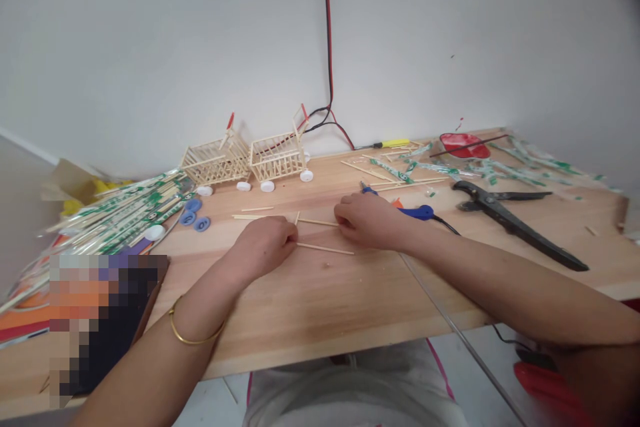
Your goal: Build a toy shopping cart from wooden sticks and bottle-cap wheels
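Note:
My left hand (267,243) is closed in a pinch at the left ends of several thin wooden sticks. One short stick (298,217) stands up at its fingertips, and a lower stick (325,249) extends rightward from it along the tabletop. My right hand (367,220) has its fingers closed at the right end of an upper stick (317,221), which spans between both hands. Partly hidden behind my right hand lies a blue tool with a black cord (420,213). A long thin rod (450,323) runs from under my right forearm past the table's front edge.
Two miniature stick shopping carts (215,163) with white cap wheels stand by the wall. Wrapped chopsticks (135,207), blue caps (188,217) and a pixelated dark object (135,307) lie left. Black cutters (520,223), torn wrappers (520,170) and a yellow-handled tool (395,143) lie right.

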`<state>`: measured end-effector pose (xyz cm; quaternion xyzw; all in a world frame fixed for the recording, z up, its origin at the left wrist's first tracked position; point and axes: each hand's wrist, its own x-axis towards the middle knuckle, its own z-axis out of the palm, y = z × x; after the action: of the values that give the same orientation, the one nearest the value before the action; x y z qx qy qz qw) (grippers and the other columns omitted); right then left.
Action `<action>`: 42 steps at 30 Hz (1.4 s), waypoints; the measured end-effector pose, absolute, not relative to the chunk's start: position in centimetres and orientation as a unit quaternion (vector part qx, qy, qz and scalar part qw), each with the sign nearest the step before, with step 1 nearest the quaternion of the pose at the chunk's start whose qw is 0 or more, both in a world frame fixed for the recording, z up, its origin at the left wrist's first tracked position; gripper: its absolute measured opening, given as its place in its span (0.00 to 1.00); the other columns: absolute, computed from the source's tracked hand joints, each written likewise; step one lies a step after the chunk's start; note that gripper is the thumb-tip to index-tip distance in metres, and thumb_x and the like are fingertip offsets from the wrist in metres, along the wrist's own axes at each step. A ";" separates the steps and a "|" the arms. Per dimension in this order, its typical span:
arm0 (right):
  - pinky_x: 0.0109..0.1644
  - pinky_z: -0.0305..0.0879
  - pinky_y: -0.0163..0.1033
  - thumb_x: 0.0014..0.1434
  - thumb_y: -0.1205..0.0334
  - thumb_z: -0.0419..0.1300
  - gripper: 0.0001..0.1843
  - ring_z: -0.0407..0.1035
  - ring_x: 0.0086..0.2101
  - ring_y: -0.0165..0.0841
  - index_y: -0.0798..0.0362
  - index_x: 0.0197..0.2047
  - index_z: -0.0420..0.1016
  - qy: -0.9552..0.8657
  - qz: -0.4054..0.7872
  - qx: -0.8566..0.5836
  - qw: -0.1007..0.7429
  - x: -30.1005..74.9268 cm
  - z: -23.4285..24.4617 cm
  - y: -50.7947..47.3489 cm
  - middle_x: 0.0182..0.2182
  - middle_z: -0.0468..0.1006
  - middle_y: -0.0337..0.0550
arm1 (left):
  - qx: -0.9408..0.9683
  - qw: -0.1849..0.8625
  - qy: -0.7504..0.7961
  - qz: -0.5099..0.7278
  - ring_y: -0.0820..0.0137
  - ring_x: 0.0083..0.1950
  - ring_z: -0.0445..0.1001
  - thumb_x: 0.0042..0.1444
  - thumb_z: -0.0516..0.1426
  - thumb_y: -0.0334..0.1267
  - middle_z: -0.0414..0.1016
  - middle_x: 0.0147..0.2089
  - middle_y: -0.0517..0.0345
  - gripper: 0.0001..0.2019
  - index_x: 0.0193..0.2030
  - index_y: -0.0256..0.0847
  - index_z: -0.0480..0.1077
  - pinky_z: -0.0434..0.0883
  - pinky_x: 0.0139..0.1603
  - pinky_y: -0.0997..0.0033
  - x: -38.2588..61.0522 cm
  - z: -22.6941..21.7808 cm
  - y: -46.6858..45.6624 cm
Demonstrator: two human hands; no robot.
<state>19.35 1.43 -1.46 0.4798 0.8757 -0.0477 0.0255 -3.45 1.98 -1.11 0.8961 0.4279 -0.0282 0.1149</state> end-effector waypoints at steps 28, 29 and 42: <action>0.37 0.53 0.39 0.61 0.63 0.51 0.11 0.69 0.38 0.37 0.56 0.35 0.73 0.881 -0.064 0.468 0.013 18.7 -1.7 -2.6 0.37 0.75 0.50 | 0.862 0.105 0.490 -0.076 0.66 0.32 0.71 0.52 0.52 0.35 0.76 0.31 0.52 0.09 0.26 0.40 0.72 0.59 0.29 0.69 -3.5 -0.1 1.7; 0.37 0.53 0.39 0.61 0.63 0.51 0.11 0.69 0.38 0.37 0.56 0.35 0.73 0.882 -0.064 0.467 0.011 18.7 -1.7 -2.6 0.37 0.74 0.49 | 0.863 0.104 0.488 -0.073 0.66 0.32 0.71 0.51 0.52 0.35 0.76 0.31 0.52 0.09 0.26 0.41 0.73 0.60 0.29 0.70 -3.5 -0.2 1.8; 0.36 0.53 0.37 0.60 0.63 0.51 0.11 0.68 0.36 0.35 0.56 0.34 0.73 0.884 -0.069 0.462 0.004 18.8 -2.0 -2.5 0.36 0.74 0.49 | 0.870 0.093 0.479 -0.077 0.65 0.32 0.71 0.51 0.51 0.34 0.76 0.31 0.52 0.10 0.27 0.41 0.73 0.60 0.29 0.69 -3.5 -0.3 1.8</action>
<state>18.83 -2.46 -1.96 0.4621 0.8842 -0.0686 0.0038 -3.55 1.80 -0.26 0.8695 0.4789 -0.0771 0.0928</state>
